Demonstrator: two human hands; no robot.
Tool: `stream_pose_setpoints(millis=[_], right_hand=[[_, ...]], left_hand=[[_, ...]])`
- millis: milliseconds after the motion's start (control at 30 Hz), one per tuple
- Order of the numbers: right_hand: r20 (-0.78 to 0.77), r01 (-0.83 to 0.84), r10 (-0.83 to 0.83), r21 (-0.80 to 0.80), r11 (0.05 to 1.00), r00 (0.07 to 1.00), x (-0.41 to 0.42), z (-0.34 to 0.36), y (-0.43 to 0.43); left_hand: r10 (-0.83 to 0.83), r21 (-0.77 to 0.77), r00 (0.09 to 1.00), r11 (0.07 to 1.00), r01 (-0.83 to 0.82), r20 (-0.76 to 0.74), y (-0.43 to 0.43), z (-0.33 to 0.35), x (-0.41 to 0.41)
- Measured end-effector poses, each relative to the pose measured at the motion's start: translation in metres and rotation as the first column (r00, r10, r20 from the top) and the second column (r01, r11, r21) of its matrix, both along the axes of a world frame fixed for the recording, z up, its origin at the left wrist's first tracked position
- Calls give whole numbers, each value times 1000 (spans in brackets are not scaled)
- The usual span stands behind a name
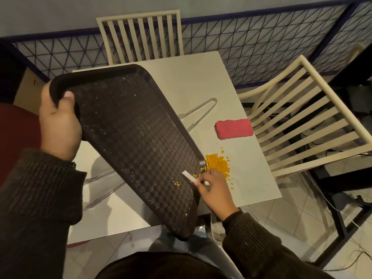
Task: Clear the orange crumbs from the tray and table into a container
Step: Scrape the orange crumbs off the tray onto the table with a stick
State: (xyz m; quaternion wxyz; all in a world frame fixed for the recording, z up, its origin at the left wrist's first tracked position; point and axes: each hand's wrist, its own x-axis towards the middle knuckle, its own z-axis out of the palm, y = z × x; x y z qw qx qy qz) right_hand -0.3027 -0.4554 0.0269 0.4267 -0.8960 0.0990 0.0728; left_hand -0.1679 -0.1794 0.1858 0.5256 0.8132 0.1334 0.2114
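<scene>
Leaning over white table (191,81), tray (130,127) gripped by left hand (59,125), right hand (216,190) pinching scraper (189,176), orange crumbs (218,164)

The dark plastic tray (130,127) has a matt, checker-textured face, the white table (181,81) is smooth, and the pink cloth (233,128) at three o'clock looks soft.

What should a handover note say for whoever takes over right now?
Left-hand grip holds the tilted dark checkered plastic tray by its raised corner.
Right-hand grip pinches a small white flat scraper on the tray's low end.
Most orange crumbs lie heaped on the white table beside that end; some are on the tray.
To do: scrape those off, then move all into a container; none is in view.
</scene>
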Motion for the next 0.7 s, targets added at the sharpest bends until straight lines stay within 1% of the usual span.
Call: stream_pose_setpoints(millis=[67,133,167,200,233,300,367,500,567,633,700], right_hand=[[66,9,-17,112,994,998,-5,18,9],[40,-9,-2,280,960,999,-7,36,16],[13,-48,46,324,945,999,-8,42,22],[1,-103,108,320,942,994,-8,45,29],[0,-159,165,277,948,986,-9,46,35],[-14,-203,210,195,960,978,-7,40,48],[-53,-139,151,184,973,987,0,27,50],[-193,84,-54,150,985,980,25,-10,34],[-219,136,-107,124,983,970,31,-19,25],[-181,193,-170,119,974,969,34,-20,15],[-88,282,-271,151,947,958,36,-17,8]], left_hand=[[-61,27,998,998,61,-8,-10,8,-3],[-78,-38,997,996,79,6,-13,12,-2],[-82,-56,997,995,82,12,-12,10,-1],[-85,-45,996,995,85,6,-12,9,0],[-79,-42,997,996,79,3,-15,9,1],[-88,-52,996,995,88,-6,-14,8,1],[-92,-63,996,994,90,-15,-14,10,0],[-98,-52,995,994,97,-9,-19,17,-4],[-100,-37,995,994,100,-13,-21,22,-5],[-100,-33,995,994,100,-14,-21,25,-5],[-104,-39,994,994,103,-17,-22,26,-4]])
